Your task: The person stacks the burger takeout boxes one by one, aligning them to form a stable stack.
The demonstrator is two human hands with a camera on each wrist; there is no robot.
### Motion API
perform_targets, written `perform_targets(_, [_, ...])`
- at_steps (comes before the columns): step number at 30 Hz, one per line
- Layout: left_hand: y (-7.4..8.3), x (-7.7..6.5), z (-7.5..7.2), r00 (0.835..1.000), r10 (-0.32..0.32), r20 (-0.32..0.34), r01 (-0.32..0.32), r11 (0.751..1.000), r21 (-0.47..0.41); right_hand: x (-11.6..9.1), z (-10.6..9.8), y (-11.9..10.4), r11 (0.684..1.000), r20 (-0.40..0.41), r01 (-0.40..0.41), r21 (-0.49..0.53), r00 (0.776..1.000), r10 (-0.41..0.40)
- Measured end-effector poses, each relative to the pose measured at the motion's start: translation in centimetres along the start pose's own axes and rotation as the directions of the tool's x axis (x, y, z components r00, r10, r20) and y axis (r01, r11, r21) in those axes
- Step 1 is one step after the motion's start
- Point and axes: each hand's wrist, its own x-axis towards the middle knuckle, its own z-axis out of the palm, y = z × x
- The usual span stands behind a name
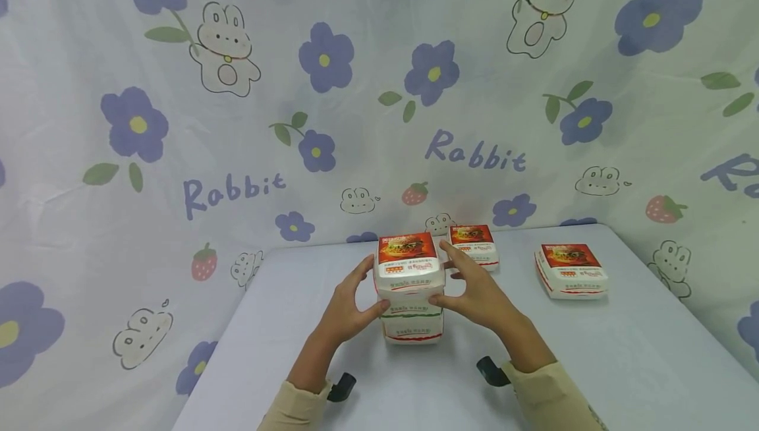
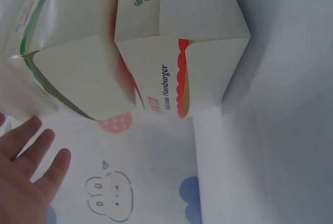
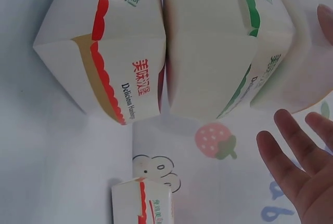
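In the head view, white hamburger boxes stand in a stack near the middle of the table. The top box point(image 1: 409, 266) has a red burger picture on its lid. Below it sit a green-trimmed box point(image 1: 412, 307) and a red-trimmed bottom box point(image 1: 413, 331). My left hand point(image 1: 350, 306) holds the top box from the left, thumb at its lower front corner. From the right, my right hand point(image 1: 477, 289) holds the same box, thumb low at the front and index finger along the upper edge. Several of each hand's fingers point(image 2: 39, 154) look spread in the wrist views.
Behind the stack to the right stands another hamburger box point(image 1: 473, 246). A further box point(image 1: 572, 273) lies at the table's right. The white table point(image 1: 640, 358) meets a rabbit-and-flower cloth point(image 1: 367, 108) at the back. Black wrist attachments point(image 1: 342, 386) show near both sleeves.
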Motion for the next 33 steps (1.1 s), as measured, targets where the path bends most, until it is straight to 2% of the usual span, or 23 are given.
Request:
perform_targets(8, [0.1, 0.4, -0.1, 0.998, 0.045, -0.034, -0.046, 0.999, -0.029, -0.3, -0.5, 0.7, 0.997, 0.039, -0.072, 0.014, 0.997, 0.071])
perform_targets(14, [0.4, 0.6, 0.0, 0.999, 0.013, -0.044, -0.014, 0.999, -0.029, -0.9, -0.8, 2.3, 0.991, 0.049, -0.120, 0.052, 0.992, 0.118])
perform_targets(17, [0.6, 0.9, -0.1, 0.999, 0.018, -0.051, -0.020, 0.999, -0.037, -1.0, -1.0, 3.3, 0.991, 0.044, -0.123, 0.058, 0.992, 0.121])
perform_targets(21, [0.7, 1.3, -0.3, 0.995, 0.066, -0.081, -0.072, 0.995, -0.070, -0.8, -0.7, 5.0, 0.987, 0.011, -0.145, 0.074, 0.989, 0.145])
perform_targets(24, [0.9, 1.6, -0.3, 0.991, 0.096, -0.089, -0.104, 0.990, -0.092, -0.6, -0.2, 6.6, 0.976, -0.026, -0.189, 0.103, 0.981, 0.193])
perform_targets(28, [1.3, 1.9, -0.1, 0.991, 0.105, -0.088, -0.114, 0.988, -0.106, -0.2, 0.5, 8.8, 0.964, -0.105, -0.226, 0.142, 0.965, 0.241])
perform_targets(33, [1.6, 2.2, 0.2, 0.987, 0.110, -0.115, -0.123, 0.986, -0.115, 0.8, 0.6, 11.8, 0.957, -0.200, -0.276, 0.090, 0.936, 0.289])
